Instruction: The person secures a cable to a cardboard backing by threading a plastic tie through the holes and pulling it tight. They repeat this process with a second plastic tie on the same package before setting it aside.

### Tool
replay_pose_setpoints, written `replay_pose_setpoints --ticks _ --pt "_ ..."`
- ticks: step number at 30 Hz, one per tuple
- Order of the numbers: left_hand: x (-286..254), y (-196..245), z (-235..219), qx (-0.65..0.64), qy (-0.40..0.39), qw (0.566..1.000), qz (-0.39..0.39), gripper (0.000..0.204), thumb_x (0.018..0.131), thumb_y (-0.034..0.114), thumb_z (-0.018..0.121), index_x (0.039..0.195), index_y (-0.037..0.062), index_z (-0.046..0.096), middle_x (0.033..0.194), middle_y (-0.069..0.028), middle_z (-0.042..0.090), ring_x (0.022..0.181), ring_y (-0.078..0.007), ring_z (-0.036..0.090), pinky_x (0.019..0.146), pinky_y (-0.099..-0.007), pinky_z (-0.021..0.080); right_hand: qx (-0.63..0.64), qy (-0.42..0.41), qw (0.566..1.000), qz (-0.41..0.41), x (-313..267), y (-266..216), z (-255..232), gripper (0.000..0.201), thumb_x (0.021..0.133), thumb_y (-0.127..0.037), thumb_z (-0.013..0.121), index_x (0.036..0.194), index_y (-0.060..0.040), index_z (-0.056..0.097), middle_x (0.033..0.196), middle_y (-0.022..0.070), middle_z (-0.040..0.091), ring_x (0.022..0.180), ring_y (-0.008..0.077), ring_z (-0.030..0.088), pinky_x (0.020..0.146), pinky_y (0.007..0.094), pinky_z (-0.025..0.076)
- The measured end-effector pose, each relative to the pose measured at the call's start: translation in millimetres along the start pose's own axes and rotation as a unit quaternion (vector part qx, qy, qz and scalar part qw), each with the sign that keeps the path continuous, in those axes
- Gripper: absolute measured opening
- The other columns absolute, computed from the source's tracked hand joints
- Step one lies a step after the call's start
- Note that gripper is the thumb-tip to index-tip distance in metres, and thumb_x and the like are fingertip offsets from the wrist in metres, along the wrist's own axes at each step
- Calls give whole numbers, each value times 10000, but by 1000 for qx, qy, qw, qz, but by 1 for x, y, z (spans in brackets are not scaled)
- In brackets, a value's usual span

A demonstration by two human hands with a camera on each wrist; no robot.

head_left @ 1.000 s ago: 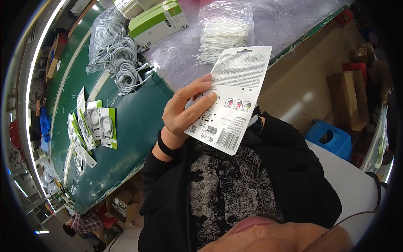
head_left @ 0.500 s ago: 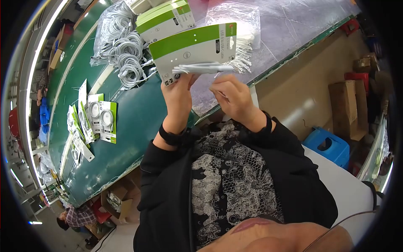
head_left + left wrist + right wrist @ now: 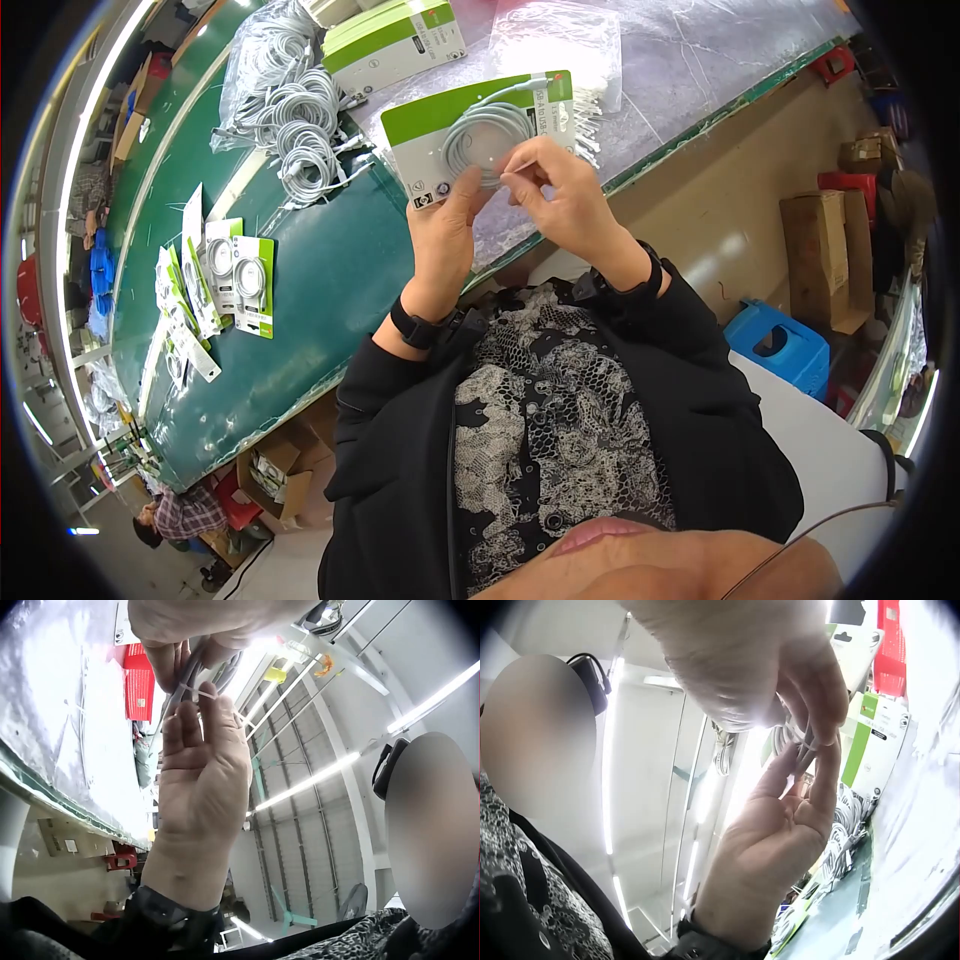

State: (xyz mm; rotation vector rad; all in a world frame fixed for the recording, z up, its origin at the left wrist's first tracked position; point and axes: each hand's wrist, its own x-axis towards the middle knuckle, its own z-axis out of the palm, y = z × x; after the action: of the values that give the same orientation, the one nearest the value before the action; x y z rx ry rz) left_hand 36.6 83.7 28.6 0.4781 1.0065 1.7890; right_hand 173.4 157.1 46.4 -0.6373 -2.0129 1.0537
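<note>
My left hand (image 3: 446, 232) grips the lower edge of a white and green printed packaging card (image 3: 415, 150), with its thumb over the front. Against the card's face lies a coiled white USB cable (image 3: 462, 140). At the coil's lower right, my right hand (image 3: 570, 205) has thumb and forefinger pinched together. A thin white cable tie (image 3: 196, 691) crosses the cable at the right hand's fingertips in the left wrist view. Both hands meet at the coil in the right wrist view, where the fingers hide much of it.
Several carded cables (image 3: 252, 285) lie on the green table (image 3: 310, 270) at left. Behind the hands are bagged coiled cables (image 3: 285, 110), a stack of cards (image 3: 395, 45) and a bag of white cable ties (image 3: 560, 45). A blue stool (image 3: 778, 345) stands on the floor at right.
The card has turned from its printed back to its front, showing the coiled cable. The right hand has come up to the coil's lower edge; the card has tilted to face the head camera.
</note>
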Motion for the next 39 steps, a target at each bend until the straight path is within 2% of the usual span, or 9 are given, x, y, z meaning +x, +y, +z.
replay_pose_setpoints --ticks 1,2,7,9,10,11,14,18,39 --pt "0 -2 -1 0 -1 1000 3 293 903 34 583 1189 27 520 1121 -77 603 997 -196 617 857 -347 542 129 -3 990 62 -1 1 1 121 876 -6 596 947 -17 499 882 88 624 657 159 620 554 253 496" --pt "-1 -2 -1 0 -1 1000 1 293 903 34 583 1189 27 520 1121 -77 603 997 -196 617 857 -347 542 254 -5 959 122 -1 1 1 120 880 -9 599 952 -17 504 879 79 624 662 126 618 553 240 494" --pt "0 -4 -1 -61 -6 998 -26 310 907 39 581 1208 28 504 1143 -78 593 1019 -200 609 870 -357 536 322 70 937 117 -4 -2 3 105 878 -9 615 964 -20 555 856 51 617 695 64 593 584 228 503" --pt "-1 -5 -2 -66 -3 998 -23 316 909 41 582 1213 28 499 1154 -80 587 1028 -204 605 878 -366 532 133 74 988 18 -3 -3 1 130 854 10 629 971 -19 581 844 59 612 674 101 601 593 245 505" --pt "-2 -6 -3 -66 -2 998 -24 316 909 41 582 1213 28 499 1154 -80 587 1028 -204 605 878 -366 532 36 75 996 -31 -3 -4 0 144 842 20 636 974 -19 594 838 63 610 664 119 604 597 253 506" --pt "-1 -6 -5 -63 0 998 -20 318 909 43 583 1215 28 498 1155 -80 587 1030 -204 604 884 -369 530 36 75 996 -31 -2 -7 -1 144 842 20 636 974 -19 594 838 63 610 664 119 604 597 253 506" --pt "-1 -6 -4 -58 3 998 -12 323 908 45 584 1218 27 496 1157 -82 587 1033 -203 601 896 -376 526 -147 102 974 -140 0 -18 -5 204 792 49 648 981 -22 614 811 80 593 664 200 605 608 297 507" --pt "-1 -4 3 -48 -2 998 29 334 902 37 592 1222 25 497 1157 -83 588 1034 -202 600 907 -385 519 -197 82 967 -139 -4 -21 -5 263 743 65 654 985 -26 612 800 93 575 687 263 589 607 335 500" --pt "-4 -6 3 -32 18 998 54 316 883 -9 599 1190 6 528 1129 -89 601 1000 -190 607 886 -357 530 -229 66 963 -127 -5 -18 -2 224 741 42 656 946 -31 599 795 87 556 709 259 591 612 343 501"
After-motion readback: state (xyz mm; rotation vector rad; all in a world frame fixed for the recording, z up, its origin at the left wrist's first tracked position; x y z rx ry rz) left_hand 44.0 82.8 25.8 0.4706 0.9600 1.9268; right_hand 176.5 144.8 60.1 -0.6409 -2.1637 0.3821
